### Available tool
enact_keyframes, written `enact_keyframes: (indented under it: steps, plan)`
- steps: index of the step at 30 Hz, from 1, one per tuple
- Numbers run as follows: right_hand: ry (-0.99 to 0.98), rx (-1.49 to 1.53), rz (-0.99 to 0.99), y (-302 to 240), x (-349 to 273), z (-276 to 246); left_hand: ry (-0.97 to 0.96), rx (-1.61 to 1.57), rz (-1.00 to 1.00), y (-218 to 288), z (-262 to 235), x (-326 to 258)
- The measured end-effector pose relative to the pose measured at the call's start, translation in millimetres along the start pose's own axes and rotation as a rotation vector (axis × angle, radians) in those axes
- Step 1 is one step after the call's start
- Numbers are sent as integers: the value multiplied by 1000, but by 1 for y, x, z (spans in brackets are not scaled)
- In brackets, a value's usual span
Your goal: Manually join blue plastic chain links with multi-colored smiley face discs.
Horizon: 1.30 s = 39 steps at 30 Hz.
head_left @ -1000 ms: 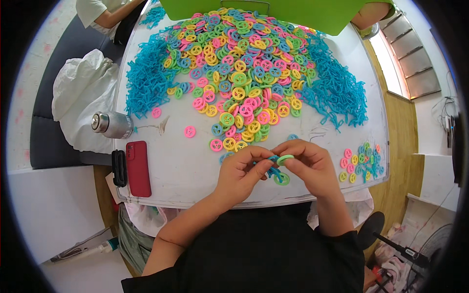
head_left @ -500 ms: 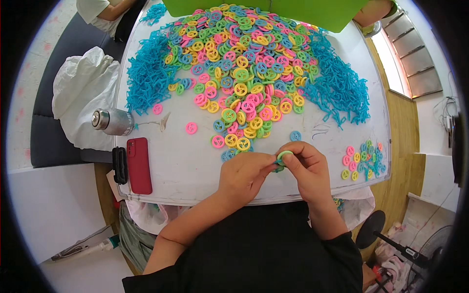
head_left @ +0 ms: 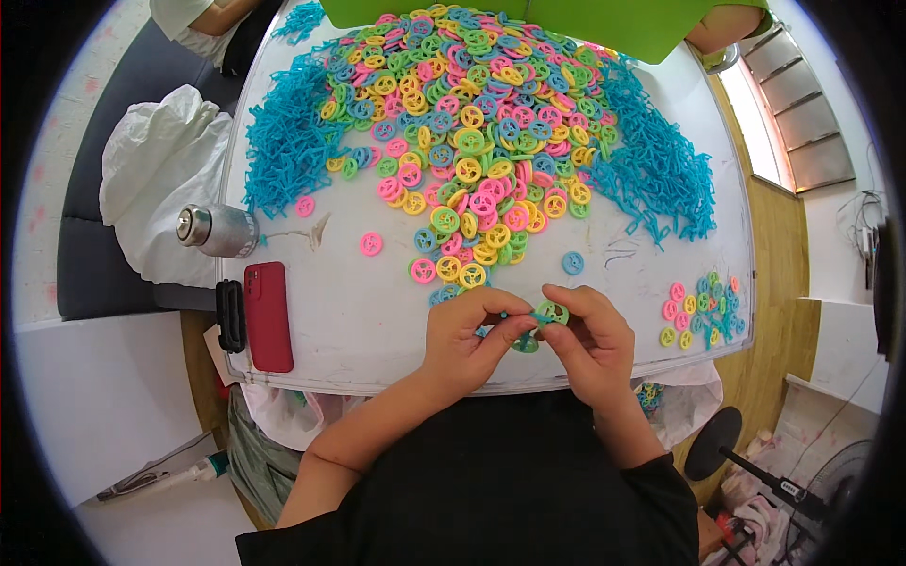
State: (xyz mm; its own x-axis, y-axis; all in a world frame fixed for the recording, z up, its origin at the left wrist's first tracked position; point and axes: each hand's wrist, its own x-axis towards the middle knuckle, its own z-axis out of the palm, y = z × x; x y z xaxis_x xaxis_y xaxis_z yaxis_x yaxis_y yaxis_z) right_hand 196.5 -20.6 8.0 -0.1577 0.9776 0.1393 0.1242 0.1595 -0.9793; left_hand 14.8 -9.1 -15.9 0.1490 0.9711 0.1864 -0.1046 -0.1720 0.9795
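Nearest: black top (head_left: 481,472) of the wearer, below the near edge of the desk (head_left: 349,330). Both hands sit on the near side of the heap of wheels (head_left: 472,141), just short of its tip. Left hand (head_left: 462,344): thumb and index fingers (head_left: 491,300) pinched together on a thin blue piece (head_left: 540,319). Right hand (head_left: 599,354): thumb and index clamped on the upper green wheel (head_left: 555,309), which touches the blue piece. Lower green wheel (head_left: 526,345) shows just under the fingertips; can't tell if it's attached. Change: half a second ago the hands nearly met and the upper wheel was tilted; now it's turned more face-on, with a small gap between the hands. So the contact spot is easier to see, though whether the wheel is seated on the piece can't be told. Around the heap: red phone (head_left: 269,316) and steel bottle (head_left: 217,233) to its near left, loose blue wheel (head_left: 573,262) off its near right, small mixed batch (head_left: 703,309) farther right. Blue-piece piles flank it, left pile (head_left: 294,137) and right pile (head_left: 656,156). Behind it: green bin (head_left: 500,14), other people's arms at either far side.
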Motion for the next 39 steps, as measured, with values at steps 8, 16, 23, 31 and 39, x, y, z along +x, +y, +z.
enact_keyframes:
  steps: [8, 16, 23, 31, 39]
  plan:
    - [-84, -548, -339, -14, 11, -9, 94, -162, -140, -2, 8, -9]
    - [-3, 638, 496, -13, -19, -23, -334, 82, 12, -2, -1, -3]
    - [-208, -145, 802, -21, -149, -179, -579, 223, 145, 9, -15, 12]
    - [189, -1232, 609, 3, -98, -167, -422, 279, 58, 14, -5, 11]
    - [248, -1220, 153, 64, 64, -136, -335, 330, 57, 20, -7, 3]
